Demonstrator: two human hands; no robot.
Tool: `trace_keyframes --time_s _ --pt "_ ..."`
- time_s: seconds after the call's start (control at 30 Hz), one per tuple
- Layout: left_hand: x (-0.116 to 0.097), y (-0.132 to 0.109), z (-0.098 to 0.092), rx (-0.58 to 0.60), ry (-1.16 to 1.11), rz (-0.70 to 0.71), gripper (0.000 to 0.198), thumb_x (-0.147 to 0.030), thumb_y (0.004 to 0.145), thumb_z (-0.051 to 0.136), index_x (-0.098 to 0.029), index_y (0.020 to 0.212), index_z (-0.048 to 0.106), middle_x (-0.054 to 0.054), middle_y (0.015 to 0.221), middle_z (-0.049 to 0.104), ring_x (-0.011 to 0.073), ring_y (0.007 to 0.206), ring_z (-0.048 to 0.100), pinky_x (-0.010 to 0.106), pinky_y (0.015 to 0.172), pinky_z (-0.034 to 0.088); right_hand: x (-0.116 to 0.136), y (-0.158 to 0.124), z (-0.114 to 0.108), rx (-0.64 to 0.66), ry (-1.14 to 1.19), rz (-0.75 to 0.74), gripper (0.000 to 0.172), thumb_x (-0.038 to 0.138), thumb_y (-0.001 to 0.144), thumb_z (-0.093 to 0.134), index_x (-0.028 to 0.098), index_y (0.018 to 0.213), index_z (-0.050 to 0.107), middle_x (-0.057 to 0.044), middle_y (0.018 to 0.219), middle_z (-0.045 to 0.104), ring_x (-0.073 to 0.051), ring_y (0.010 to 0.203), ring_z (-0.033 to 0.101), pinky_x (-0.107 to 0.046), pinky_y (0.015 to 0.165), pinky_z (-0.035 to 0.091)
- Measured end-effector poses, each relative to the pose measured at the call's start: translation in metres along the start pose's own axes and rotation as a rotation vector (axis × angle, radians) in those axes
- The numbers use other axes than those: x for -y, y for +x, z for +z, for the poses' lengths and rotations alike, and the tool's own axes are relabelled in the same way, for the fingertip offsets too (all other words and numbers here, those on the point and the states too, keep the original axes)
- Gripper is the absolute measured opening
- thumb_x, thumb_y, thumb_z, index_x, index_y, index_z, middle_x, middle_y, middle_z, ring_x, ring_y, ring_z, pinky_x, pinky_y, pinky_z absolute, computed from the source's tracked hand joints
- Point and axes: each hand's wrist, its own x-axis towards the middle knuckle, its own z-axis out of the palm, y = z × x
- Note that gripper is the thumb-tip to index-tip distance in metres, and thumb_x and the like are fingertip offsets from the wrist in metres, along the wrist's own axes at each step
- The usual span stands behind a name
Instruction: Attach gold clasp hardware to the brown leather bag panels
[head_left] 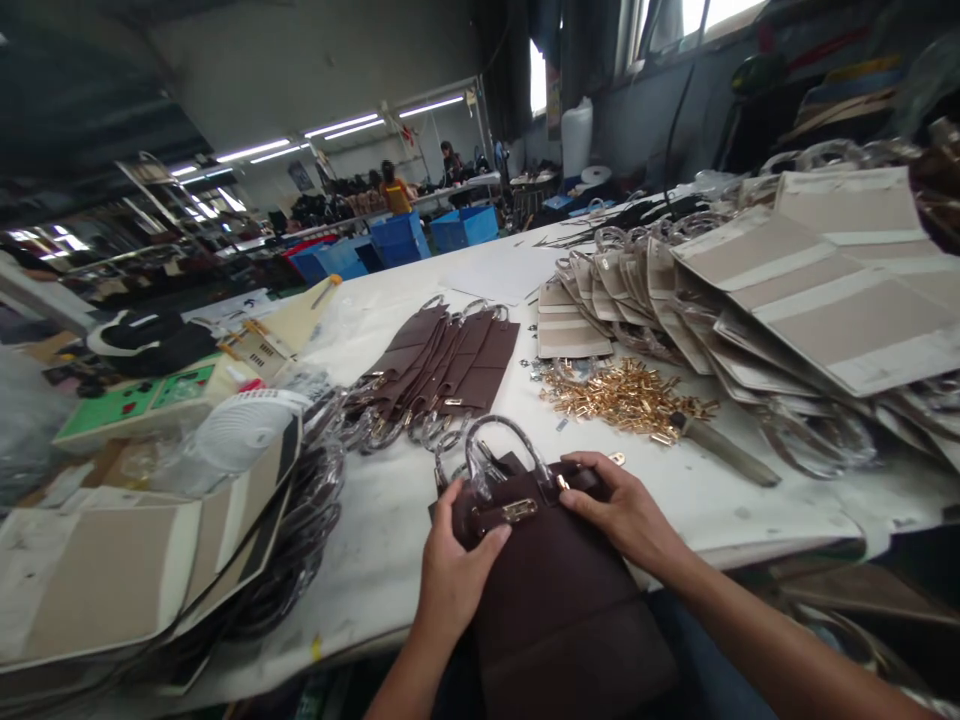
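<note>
A dark brown leather handbag piece [562, 590] hangs over the table's front edge, its handle [510, 430] wrapped in clear plastic. My left hand [457, 550] grips its upper left part, thumb beside a gold metal clasp plate [517, 511]. On the upper right, my right hand [615, 505] pinches a brown strap near a small gold fitting [562, 484]. Another gold fitting [617, 459] shows just beyond the right fingers. Both hands are closed on the bag piece; its underside is hidden.
Brown bag pieces [457, 355] lie stacked behind. A heap of gold fittings [622, 395] and a dark-headed tool with a thick handle [727, 450] are at right. Beige panels [817, 270] pile up at far right, more panels [112, 570] at left near a white fan [247, 430]. People work far back.
</note>
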Motion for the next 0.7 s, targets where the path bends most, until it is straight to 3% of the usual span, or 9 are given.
trace_keyframes --time_s 0.13,0.23,0.37,0.43,0.53,0.63,0.7 --pt "-0.019 -0.003 0.01 -0.027 -0.302 -0.061 0.081 -0.043 0.08 0.082 -0.026 0.15 0.043 0.01 0.148 0.06 0.0281 0.134 0.06 0.04 0.113 0.048 0.006 -0.007 -0.005 -0.058 0.017 -0.015 0.046 0.049 0.083 0.076 0.026 0.122 0.068 -0.005 0.119 0.075 -0.027 0.106 0.069 -0.034 0.085 0.056" --pt "-0.027 -0.006 0.014 0.025 -0.567 -0.141 0.07 -0.046 0.083 0.08 -0.025 0.144 0.052 0.01 0.146 0.063 0.0291 0.134 0.06 0.04 0.112 0.05 0.006 -0.011 -0.008 -0.118 -0.031 -0.018 0.047 0.049 0.083 0.075 0.026 0.122 0.069 -0.006 0.12 0.075 -0.027 0.105 0.07 -0.034 0.083 0.057" --pt "-0.03 -0.007 0.014 0.222 -0.831 -0.342 0.055 -0.046 0.082 0.08 -0.018 0.126 0.065 0.013 0.117 0.077 0.0332 0.111 0.073 0.044 0.095 0.059 0.003 -0.012 -0.011 -0.12 -0.106 0.015 0.053 0.052 0.084 0.073 0.026 0.13 0.068 -0.006 0.12 0.076 -0.028 0.105 0.071 -0.035 0.085 0.058" --pt "-0.028 -0.005 0.014 0.243 -0.869 -0.415 0.049 -0.043 0.079 0.083 -0.016 0.118 0.069 0.012 0.104 0.079 0.0326 0.1 0.076 0.043 0.089 0.06 0.0 -0.01 -0.011 -0.075 -0.156 0.029 0.057 0.055 0.086 0.071 0.027 0.135 0.066 -0.006 0.119 0.077 -0.028 0.104 0.072 -0.036 0.088 0.058" --pt "-0.021 0.001 0.013 0.177 -0.836 -0.393 0.048 -0.045 0.08 0.084 -0.015 0.115 0.071 0.011 0.101 0.08 0.0303 0.096 0.076 0.04 0.089 0.059 -0.007 -0.006 -0.012 0.043 -0.176 0.049 0.06 0.058 0.09 0.067 0.028 0.142 0.061 -0.006 0.118 0.077 -0.028 0.105 0.072 -0.038 0.091 0.058" --pt "-0.008 0.007 0.011 0.055 -0.782 -0.387 0.051 -0.053 0.078 0.082 -0.014 0.11 0.074 0.011 0.101 0.08 0.0302 0.096 0.076 0.039 0.09 0.058 -0.012 -0.001 -0.018 0.177 -0.142 0.068 0.068 0.058 0.092 0.065 0.027 0.151 0.053 -0.006 0.109 0.079 -0.029 0.1 0.074 -0.039 0.085 0.06" --pt "0.001 0.01 0.012 -0.024 -0.767 -0.416 0.052 -0.055 0.073 0.084 -0.014 0.103 0.075 0.01 0.097 0.08 0.0309 0.095 0.076 0.039 0.089 0.058 -0.014 0.006 -0.025 0.201 -0.167 0.061 0.071 0.058 0.091 0.065 0.026 0.153 0.051 -0.005 0.102 0.079 -0.027 0.091 0.074 -0.037 0.081 0.06"
